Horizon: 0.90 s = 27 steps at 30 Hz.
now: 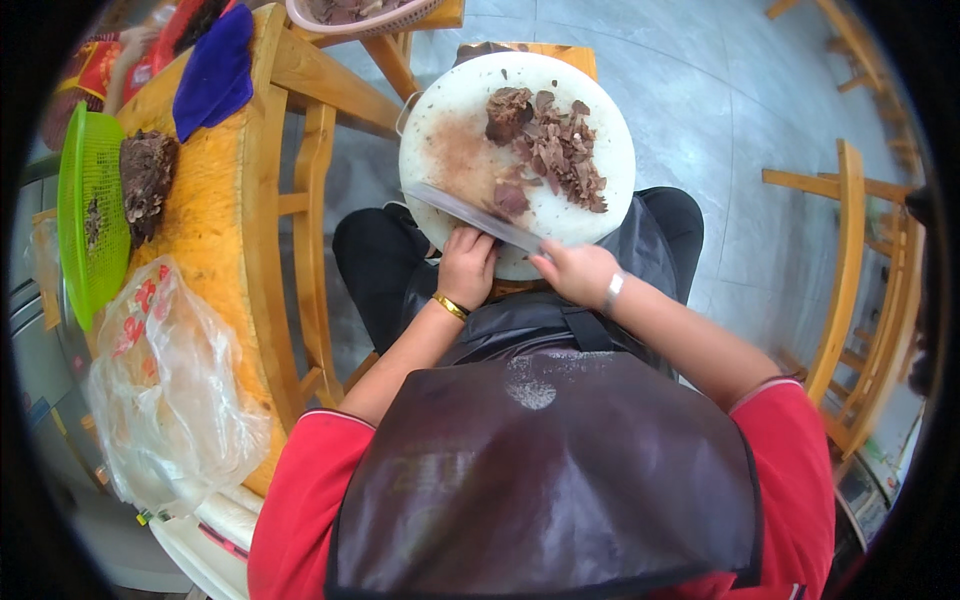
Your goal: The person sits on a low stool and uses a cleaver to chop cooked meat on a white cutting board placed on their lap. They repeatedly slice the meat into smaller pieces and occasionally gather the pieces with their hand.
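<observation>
My right hand (577, 271) grips a kitchen knife (476, 217), whose broad blade slants across the near part of a round white cutting board (435, 105). My left hand (466, 270) rests at the board's near edge, fingers curled close to the blade. Whether those fingers hold a piece is hidden by the blade and the hand itself. Beyond the knife lie a heap of sliced dark cooked meat (562, 154), a larger chunk of meat (508, 114) and a flat slice (511, 199). A reddish-brown stain marks the board's left half.
On the wooden table (217, 180) at left are a block of meat (147, 180), a green plastic basket (94, 202), a purple cloth (215, 75) and a clear plastic bag (172, 397). A pink basket (367, 21) holds meat. Another person's hand (137, 43) shows top left. Wooden chairs (847, 262) stand right.
</observation>
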{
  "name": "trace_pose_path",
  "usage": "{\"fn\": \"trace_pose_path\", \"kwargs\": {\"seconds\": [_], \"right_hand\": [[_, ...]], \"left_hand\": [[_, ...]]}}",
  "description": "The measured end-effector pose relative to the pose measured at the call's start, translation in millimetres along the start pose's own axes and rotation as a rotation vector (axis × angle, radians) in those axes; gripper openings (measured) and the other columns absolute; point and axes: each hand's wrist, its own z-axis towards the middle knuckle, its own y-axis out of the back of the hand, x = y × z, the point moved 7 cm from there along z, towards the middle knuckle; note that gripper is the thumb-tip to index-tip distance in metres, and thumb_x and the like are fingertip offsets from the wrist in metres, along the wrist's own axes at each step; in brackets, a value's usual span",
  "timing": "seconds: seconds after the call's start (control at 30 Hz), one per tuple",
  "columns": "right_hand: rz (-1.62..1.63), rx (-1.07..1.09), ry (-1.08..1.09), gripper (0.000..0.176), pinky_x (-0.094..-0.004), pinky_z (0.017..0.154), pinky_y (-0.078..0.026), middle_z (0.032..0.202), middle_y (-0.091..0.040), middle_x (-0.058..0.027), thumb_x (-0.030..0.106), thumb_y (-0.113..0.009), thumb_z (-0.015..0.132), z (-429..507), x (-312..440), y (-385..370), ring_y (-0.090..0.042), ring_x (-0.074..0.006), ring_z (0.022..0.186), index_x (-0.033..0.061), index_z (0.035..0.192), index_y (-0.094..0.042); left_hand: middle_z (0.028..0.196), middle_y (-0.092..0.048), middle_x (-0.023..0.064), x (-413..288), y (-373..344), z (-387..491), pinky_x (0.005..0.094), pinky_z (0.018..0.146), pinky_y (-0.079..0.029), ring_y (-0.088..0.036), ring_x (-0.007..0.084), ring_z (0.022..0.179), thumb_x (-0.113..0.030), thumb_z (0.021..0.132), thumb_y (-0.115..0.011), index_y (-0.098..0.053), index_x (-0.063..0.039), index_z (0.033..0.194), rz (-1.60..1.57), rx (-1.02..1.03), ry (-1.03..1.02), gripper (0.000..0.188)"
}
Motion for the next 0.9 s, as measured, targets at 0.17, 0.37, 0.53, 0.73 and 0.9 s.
{"fn": "trace_pose_path", "kwargs": {"seconds": [0.17, 0.37, 0.53, 0.73, 0.9], "right_hand": [[0.189, -0.020, 0.071, 0.042, -0.0497, 0.070, -0.051, 0.077, -0.067, -0.0214, 0.046, -0.044, 0.098, 48, -3, -1, -0.065, -0.0418, 0.076, 0.0083, 0.100, -0.062], [0.249, -0.061, 0.129, 0.036, -0.0484, 0.065, -0.050, 0.071, -0.064, -0.0205, 0.040, -0.048, 0.098, -6, 10, 28, -0.063, -0.0404, 0.069, 0.0068, 0.095, -0.061], [0.095, 0.077, -0.037, 0.032, -0.0508, 0.061, -0.049, 0.066, -0.062, -0.0203, 0.039, -0.048, 0.098, -79, -5, 40, -0.063, -0.0412, 0.067, 0.0088, 0.098, -0.055], [0.046, 0.096, -0.032, 0.035, -0.0510, 0.064, -0.050, 0.068, -0.063, -0.0210, 0.041, -0.045, 0.098, -49, -8, 26, -0.064, -0.0417, 0.069, 0.0084, 0.100, -0.056], [0.091, -0.007, 0.056, 0.042, -0.0508, 0.066, -0.052, 0.077, -0.066, -0.0237, 0.046, -0.043, 0.099, 26, 0, -3, -0.065, -0.0422, 0.073, 0.0079, 0.102, -0.060]], "left_hand": [[0.109, -0.062, 0.0128, -7, 5, 0, 0.0429, 0.088, -0.047, -0.057, 0.0352, 0.101, -0.002, 0.076, -0.066, -0.065, -0.004, 0.103, -0.001, -0.071, -0.063, 0.027], [0.107, -0.062, 0.0147, -4, 3, -6, 0.0417, 0.086, -0.049, -0.058, 0.0357, 0.099, -0.001, 0.077, -0.067, -0.066, -0.002, 0.103, -0.019, -0.055, -0.009, 0.027], [0.106, -0.062, 0.0178, 1, 2, -6, 0.0435, 0.088, -0.048, -0.057, 0.0388, 0.100, 0.001, 0.073, -0.065, -0.066, -0.001, 0.101, -0.046, -0.060, 0.004, 0.029], [0.107, -0.063, 0.0169, 2, 2, -4, 0.0426, 0.088, -0.048, -0.058, 0.0386, 0.100, 0.000, 0.074, -0.067, -0.067, -0.001, 0.100, -0.024, -0.066, -0.013, 0.027], [0.108, -0.062, 0.0142, -2, 5, -3, 0.0423, 0.088, -0.048, -0.058, 0.0357, 0.101, -0.001, 0.076, -0.067, -0.066, -0.002, 0.103, -0.019, -0.052, -0.010, 0.027]]}}
